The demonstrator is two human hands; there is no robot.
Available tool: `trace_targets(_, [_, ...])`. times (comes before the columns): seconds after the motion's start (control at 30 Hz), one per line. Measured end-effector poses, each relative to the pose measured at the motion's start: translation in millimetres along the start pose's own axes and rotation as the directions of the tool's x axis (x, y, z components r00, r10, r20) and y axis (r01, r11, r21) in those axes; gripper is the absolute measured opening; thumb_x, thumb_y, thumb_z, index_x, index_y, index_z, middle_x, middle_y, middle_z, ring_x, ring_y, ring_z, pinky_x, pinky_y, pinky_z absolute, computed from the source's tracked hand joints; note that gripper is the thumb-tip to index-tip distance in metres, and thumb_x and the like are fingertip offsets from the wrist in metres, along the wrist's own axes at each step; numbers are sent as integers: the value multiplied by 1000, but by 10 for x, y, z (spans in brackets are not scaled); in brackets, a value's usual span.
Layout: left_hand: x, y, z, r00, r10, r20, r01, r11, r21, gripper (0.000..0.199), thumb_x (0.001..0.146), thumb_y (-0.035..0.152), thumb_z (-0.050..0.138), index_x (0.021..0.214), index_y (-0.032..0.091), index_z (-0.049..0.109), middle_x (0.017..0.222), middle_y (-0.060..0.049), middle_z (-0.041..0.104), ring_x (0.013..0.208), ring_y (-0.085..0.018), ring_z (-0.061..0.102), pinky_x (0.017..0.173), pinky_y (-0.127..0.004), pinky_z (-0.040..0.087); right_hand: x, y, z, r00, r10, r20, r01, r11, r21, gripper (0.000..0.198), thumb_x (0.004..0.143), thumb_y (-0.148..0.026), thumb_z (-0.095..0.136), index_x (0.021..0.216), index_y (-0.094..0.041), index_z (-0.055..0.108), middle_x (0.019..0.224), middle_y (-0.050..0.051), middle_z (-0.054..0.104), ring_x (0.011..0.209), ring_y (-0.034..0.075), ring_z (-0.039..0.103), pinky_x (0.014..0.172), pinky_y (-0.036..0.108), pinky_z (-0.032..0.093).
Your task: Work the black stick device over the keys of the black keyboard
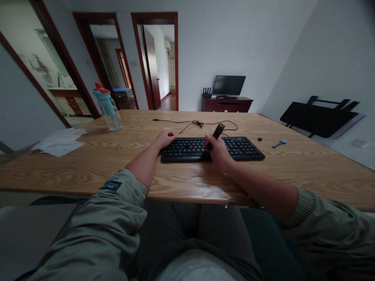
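Note:
A black keyboard [187, 149] lies flat on the wooden table in front of me. At its upper left corner, my left hand [165, 139] rests with curled fingers gripping the edge. Over the middle keys, my right hand [218, 150] is closed around a black stick-shaped tool [218, 130], held slanted with its top leaning right. The tool's lower end is hidden by the hand and cannot be told apart from the keys, so its kind is unclear. The keyboard's thin black cable [197, 123] runs behind it, bundled in the middle, with its plug to the left.
Right of the keyboard lie a small black piece [259, 139] and a small blue tool [279, 144]. A bottle with a red and blue lid [109, 107] stands at the table's back left, near white tissues [61, 141]. The table's front edge [187, 200] is close to my lap.

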State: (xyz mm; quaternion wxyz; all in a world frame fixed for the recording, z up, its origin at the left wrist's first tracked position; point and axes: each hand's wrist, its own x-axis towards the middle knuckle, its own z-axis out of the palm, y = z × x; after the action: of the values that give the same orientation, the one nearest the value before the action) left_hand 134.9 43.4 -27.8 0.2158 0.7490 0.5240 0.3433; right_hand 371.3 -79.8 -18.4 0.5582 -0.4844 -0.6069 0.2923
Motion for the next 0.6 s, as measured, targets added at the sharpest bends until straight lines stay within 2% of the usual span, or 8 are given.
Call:
trace_targets(0.13, [7,1,0,1000,18,4,-18,1000,11,14,75,30,61,71,18,65,73,-3,67,70,-19,59,72,-30,44,-70,-40,-330,980,-171,106,189,962,-197,40,91,-58,48,92,-20,59,88,4,63,87,22,57,83,33,45])
trace_targets(0.2, [16,-12,1,1000,20,6,-20,1000,21,15,76,31,60,72,17,66,73,-3,67,71,-19,59,71,-30,44,-77,-58,-474,973,-163,162,208,922,-325,42,93,-56,46,95,-18,63,90,7,67,90,24,60,83,34,44])
trace_targets(0.27, [23,-26,3,1000,17,2,-17,999,32,17,76,33,60,72,17,66,73,-3,67,71,-19,59,69,-30,44,-75,-59,-566,981,-77,177,144,904,-404,45,93,-58,46,88,-17,65,84,8,68,84,25,62,76,33,45])
trace_targets(0.33, [27,-35,4,1000,17,1,-17,999,41,18,76,34,60,73,17,66,73,-3,67,70,-19,58,69,-30,43,-80,-45,-598,986,-9,165,76,913,-402,47,91,-60,48,79,-17,63,75,8,67,75,24,61,68,32,44])
trace_targets(0.4, [27,-37,2,1000,17,4,-17,999,47,18,76,34,61,73,17,66,73,-3,67,70,-18,58,68,-30,43,-100,-29,-587,989,-3,151,55,938,-342,48,90,-61,50,74,-17,61,69,7,66,67,22,60,62,30,43])
trace_targets(0.5, [22,-31,-5,1000,10,2,-10,999,52,18,76,34,61,74,17,66,73,-3,67,69,-18,58,67,-30,43,-137,-21,-548,990,-24,140,62,959,-276,46,90,-60,52,76,-17,61,66,5,65,60,19,59,57,29,44])
trace_targets(0.6, [19,-26,-10,1000,11,-2,-10,998,59,18,76,33,61,73,16,67,73,-3,68,70,-19,59,69,-30,44,-161,-27,-523,989,7,145,28,971,-236,44,89,-59,55,84,-17,64,68,5,67,53,17,58,50,28,43])
